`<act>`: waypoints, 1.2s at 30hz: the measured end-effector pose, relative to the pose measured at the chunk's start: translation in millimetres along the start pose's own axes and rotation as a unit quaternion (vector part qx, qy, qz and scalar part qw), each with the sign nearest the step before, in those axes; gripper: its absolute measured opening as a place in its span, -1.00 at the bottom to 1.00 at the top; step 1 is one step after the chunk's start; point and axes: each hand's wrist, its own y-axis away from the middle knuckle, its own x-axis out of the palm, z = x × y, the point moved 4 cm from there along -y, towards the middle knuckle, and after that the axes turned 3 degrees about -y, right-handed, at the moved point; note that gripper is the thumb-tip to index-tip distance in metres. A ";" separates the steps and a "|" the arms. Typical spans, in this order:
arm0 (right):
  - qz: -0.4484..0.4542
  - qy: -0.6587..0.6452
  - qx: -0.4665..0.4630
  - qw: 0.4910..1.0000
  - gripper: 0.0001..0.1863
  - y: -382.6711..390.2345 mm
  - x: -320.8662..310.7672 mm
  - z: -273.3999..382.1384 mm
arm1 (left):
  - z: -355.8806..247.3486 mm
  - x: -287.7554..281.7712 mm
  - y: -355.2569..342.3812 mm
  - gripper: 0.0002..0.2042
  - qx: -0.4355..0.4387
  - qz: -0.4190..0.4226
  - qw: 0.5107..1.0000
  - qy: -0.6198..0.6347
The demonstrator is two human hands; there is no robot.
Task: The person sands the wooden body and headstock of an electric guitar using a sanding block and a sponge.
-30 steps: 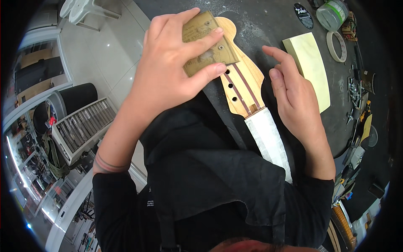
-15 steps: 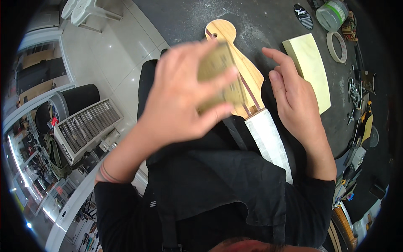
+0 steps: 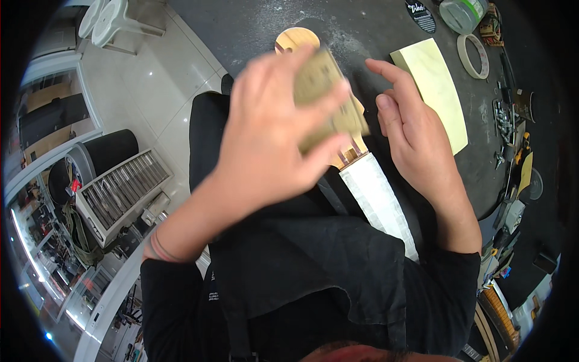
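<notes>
My left hand grips a tan piece of sandpaper, its back faintly printed, fingers and thumb spread across it. Hand and sandpaper are blurred. Beneath them lies a guitar neck's wooden headstock, pale with darker stripes; the sandpaper covers most of it, and whether the two touch I cannot tell. White tape wraps the neck, which runs down toward my black apron. To the right of the headstock, my right hand is held with index finger and thumb apart, nothing visible in it.
On the dark worktop, a pale yellow block stands just beyond my right hand. Farther right are a tape roll, a clear jar and scattered small tools. A grey-framed rack and white stools are at left.
My left hand and the sandpaper have shifted slightly right relative to the neck, covering more of the headstock. The whole view has shifted a little; my right hand keeps its pose.
</notes>
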 end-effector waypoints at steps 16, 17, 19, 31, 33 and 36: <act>0.003 -0.061 0.002 0.998 -0.49 0.1 -3.2 -2.9 | 21.6 3.7 -19.6 -0.43 -0.005 -0.062 0.996 -0.068; 0.001 -0.060 0.002 0.998 -0.49 -0.5 -5.9 0.0 | 4.9 7.2 -15.9 -0.42 0.006 -0.039 0.998 -0.044; 0.013 -0.097 0.057 0.994 -0.47 0.3 -7.4 1.7 | -17.2 4.9 2.9 -0.39 0.013 0.016 1.000 0.006; 0.003 -0.066 0.028 0.997 -0.46 -1.5 -5.4 -1.4 | 25.0 -4.1 -9.4 -0.41 -0.005 -0.037 0.998 -0.046; 0.002 -0.062 0.023 0.998 -0.50 -2.1 -3.6 -2.4 | 30.3 0.1 -18.6 -0.42 -0.009 -0.050 0.997 -0.052; -0.004 -0.045 0.009 0.999 -0.58 -1.7 -2.0 -1.9 | 31.8 2.1 -23.5 -0.48 -0.011 -0.076 0.995 -0.058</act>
